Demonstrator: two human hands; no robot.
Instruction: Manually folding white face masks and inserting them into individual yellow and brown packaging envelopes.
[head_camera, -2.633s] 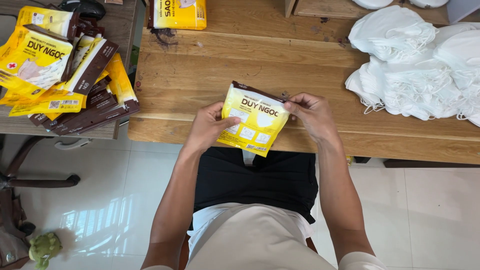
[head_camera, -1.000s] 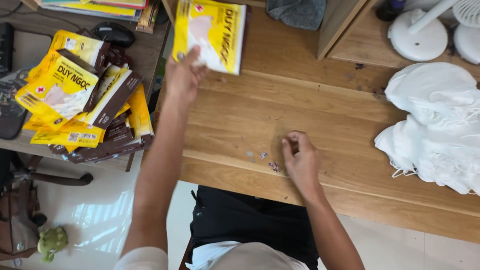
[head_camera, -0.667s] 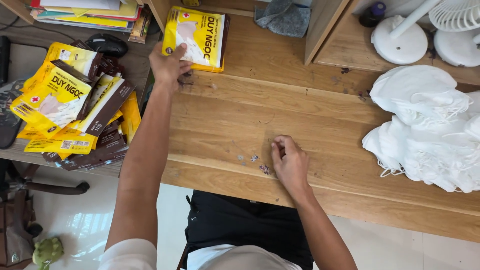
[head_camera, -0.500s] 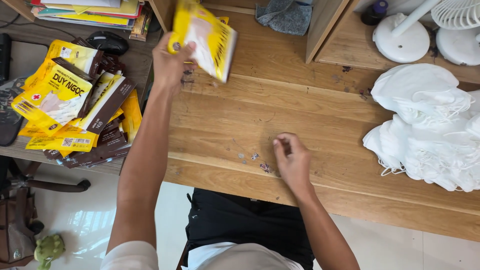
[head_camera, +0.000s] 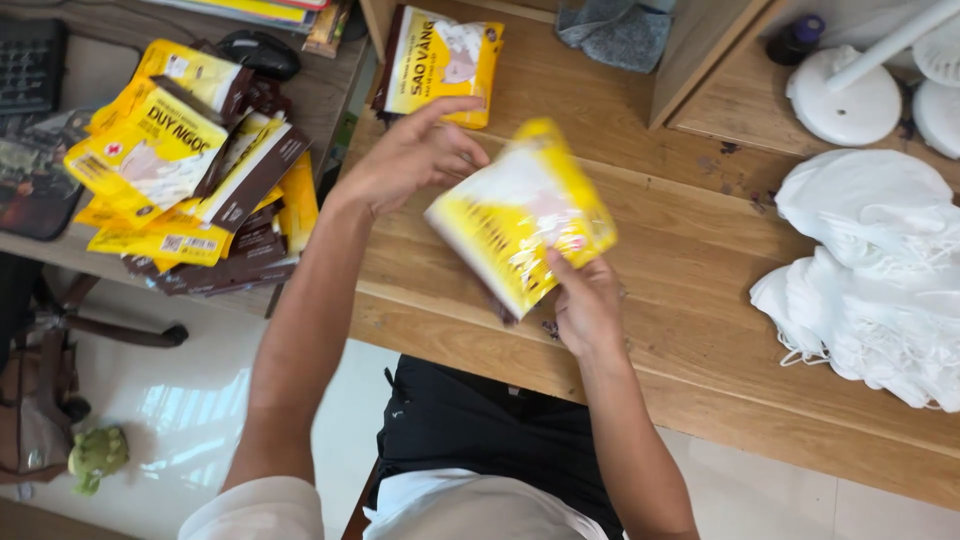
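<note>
A yellow plastic packet (head_camera: 520, 225) with a white item inside is tilted in the air above the wooden table (head_camera: 700, 300). My right hand (head_camera: 585, 300) grips its lower edge from beneath. My left hand (head_camera: 410, 150) hovers just left of the packet's upper corner, fingers spread, holding nothing that I can see. Behind my left hand, a stack of similar yellow packets (head_camera: 440, 65) lies flat at the table's back edge. The moving packet is blurred.
A heap of yellow and brown packets (head_camera: 190, 170) covers the lower desk at left, near a keyboard (head_camera: 30, 60) and a mouse (head_camera: 255, 50). White face masks (head_camera: 880, 270) are piled at right. A grey cloth (head_camera: 615, 25) and white fan base (head_camera: 840, 95) sit behind.
My left hand lifted a yellow packet off the back stack and brought it toward the table's middle. My right hand rose from the tabletop and took hold of it.
</note>
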